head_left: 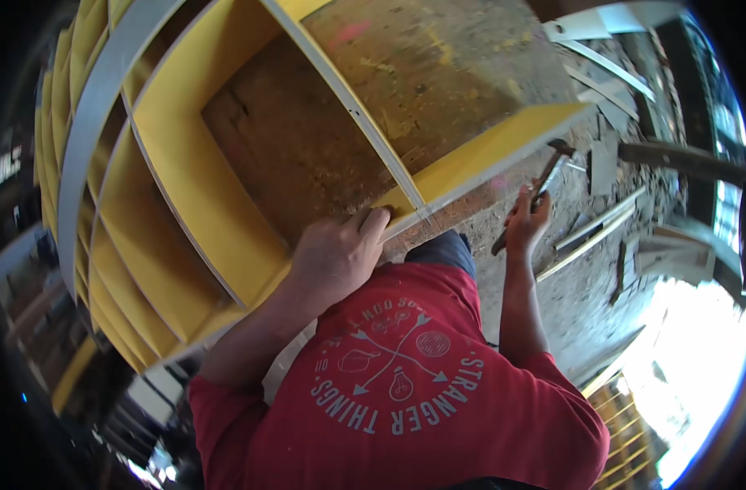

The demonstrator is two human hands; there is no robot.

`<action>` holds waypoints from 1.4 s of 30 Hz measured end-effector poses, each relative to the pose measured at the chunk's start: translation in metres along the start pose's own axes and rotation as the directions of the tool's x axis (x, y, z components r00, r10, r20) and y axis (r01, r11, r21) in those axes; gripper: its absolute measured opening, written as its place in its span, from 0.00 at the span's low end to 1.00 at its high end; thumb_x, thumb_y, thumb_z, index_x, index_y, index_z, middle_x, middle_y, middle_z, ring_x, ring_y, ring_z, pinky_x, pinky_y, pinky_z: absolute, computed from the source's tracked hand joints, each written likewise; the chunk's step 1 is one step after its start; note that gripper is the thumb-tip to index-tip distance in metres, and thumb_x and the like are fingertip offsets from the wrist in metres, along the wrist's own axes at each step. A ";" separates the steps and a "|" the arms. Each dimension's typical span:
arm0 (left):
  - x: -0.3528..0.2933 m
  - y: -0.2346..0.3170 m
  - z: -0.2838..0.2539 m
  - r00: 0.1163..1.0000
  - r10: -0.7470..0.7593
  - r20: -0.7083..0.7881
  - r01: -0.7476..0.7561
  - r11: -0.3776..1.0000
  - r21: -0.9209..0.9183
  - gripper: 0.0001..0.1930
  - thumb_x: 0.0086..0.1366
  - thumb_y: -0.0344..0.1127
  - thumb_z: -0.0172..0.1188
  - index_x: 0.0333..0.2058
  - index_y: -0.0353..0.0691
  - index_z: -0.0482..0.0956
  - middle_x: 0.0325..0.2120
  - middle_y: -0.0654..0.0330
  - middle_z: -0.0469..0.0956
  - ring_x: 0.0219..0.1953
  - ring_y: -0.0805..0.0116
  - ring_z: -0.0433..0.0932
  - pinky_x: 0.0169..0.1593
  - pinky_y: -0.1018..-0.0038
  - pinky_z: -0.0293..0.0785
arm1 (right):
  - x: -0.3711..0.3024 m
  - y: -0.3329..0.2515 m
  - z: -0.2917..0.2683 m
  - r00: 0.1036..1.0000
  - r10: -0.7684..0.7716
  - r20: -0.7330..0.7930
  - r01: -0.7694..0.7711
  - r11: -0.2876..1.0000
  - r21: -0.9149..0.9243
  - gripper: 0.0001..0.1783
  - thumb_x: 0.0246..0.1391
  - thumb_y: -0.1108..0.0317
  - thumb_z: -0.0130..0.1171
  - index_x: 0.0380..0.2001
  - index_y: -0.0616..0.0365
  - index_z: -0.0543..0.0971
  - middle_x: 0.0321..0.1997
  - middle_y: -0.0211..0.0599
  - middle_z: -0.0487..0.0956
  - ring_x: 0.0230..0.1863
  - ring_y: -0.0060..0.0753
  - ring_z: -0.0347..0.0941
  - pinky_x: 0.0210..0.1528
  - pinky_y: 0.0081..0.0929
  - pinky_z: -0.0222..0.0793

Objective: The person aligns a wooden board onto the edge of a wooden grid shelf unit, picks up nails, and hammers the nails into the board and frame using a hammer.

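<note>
Yellow frame [189, 180] made of wood lies in front of us, on top of a brown tabletop [283, 147] with splashes of yellow and pink. We see the tabletop through the open middle of the frame. The boards have grey edges. One cross board [381, 147] runs over the frame and meets the near board [503, 143] on the side by us. Some thin bits poke out by that corner, but they are too small for us to tell what they are.

Our left hand [336, 253] is on the near side of the frame, with its fingers bent over the edge of the wood, holding on. Our right hand [526, 220] is just off the near right side of the frame. It is wrapped around the handle of a hammer [551, 173], and the dark head points up, close to the frame's right end.

More yellow boards [136, 261] stand in rows at the left side of the frame. Out to the right of the frame, grey scraps [603, 167] and long thin sticks [601, 229] lie on the dusty ground. Our red shirt [397, 351], with pale drawings on it, is on the near side of the frame.
</note>
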State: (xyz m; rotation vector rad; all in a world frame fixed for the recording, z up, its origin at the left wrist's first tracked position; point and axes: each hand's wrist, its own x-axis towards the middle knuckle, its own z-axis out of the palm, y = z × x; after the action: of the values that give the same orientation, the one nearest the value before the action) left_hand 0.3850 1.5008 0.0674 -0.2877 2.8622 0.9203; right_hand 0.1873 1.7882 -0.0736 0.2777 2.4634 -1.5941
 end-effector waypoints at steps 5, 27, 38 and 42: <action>0.005 0.010 0.000 0.981 -0.183 -0.057 0.180 0.982 -0.056 0.14 0.57 0.36 0.74 0.42 0.43 0.84 0.36 0.58 0.86 0.35 0.55 0.86 0.35 0.61 0.81 | 0.098 0.021 -0.023 0.987 -0.152 0.056 0.161 0.906 -0.391 0.26 0.71 0.58 0.64 0.62 0.66 0.76 0.29 0.36 0.81 0.22 0.25 0.73 0.24 0.31 0.68; 0.001 0.008 0.009 0.969 -0.238 -0.063 0.230 0.966 -0.115 0.16 0.51 0.37 0.71 0.41 0.45 0.84 0.32 0.64 0.82 0.34 0.63 0.85 0.40 0.65 0.82 | 0.229 0.104 -0.098 0.445 -0.482 0.755 0.868 0.025 -0.495 0.35 0.55 0.51 0.73 0.60 0.61 0.76 0.58 0.55 0.79 0.60 0.67 0.72 0.60 0.62 0.66; 0.005 0.013 0.007 0.989 -0.145 -0.020 0.144 0.988 -0.048 0.14 0.55 0.35 0.69 0.42 0.44 0.84 0.34 0.64 0.83 0.36 0.63 0.86 0.42 0.65 0.83 | 0.211 0.094 -0.081 0.465 -0.507 0.726 0.848 0.021 -0.529 0.36 0.56 0.51 0.73 0.61 0.63 0.76 0.59 0.57 0.79 0.61 0.68 0.73 0.62 0.63 0.65; 0.003 0.016 0.006 0.989 -0.148 -0.014 0.147 0.989 -0.033 0.20 0.54 0.35 0.71 0.47 0.45 0.84 0.40 0.63 0.84 0.40 0.61 0.87 0.46 0.64 0.84 | 0.194 0.077 -0.055 0.583 -0.606 0.541 0.805 0.346 -0.482 0.37 0.59 0.53 0.73 0.62 0.68 0.74 0.59 0.60 0.78 0.61 0.68 0.74 0.64 0.60 0.67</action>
State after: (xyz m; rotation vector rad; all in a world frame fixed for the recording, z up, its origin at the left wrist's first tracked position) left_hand 0.3786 1.5165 0.0707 -0.5049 2.7977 0.9401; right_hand 0.0176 1.8797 -0.1700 -1.2493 2.8454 -0.5767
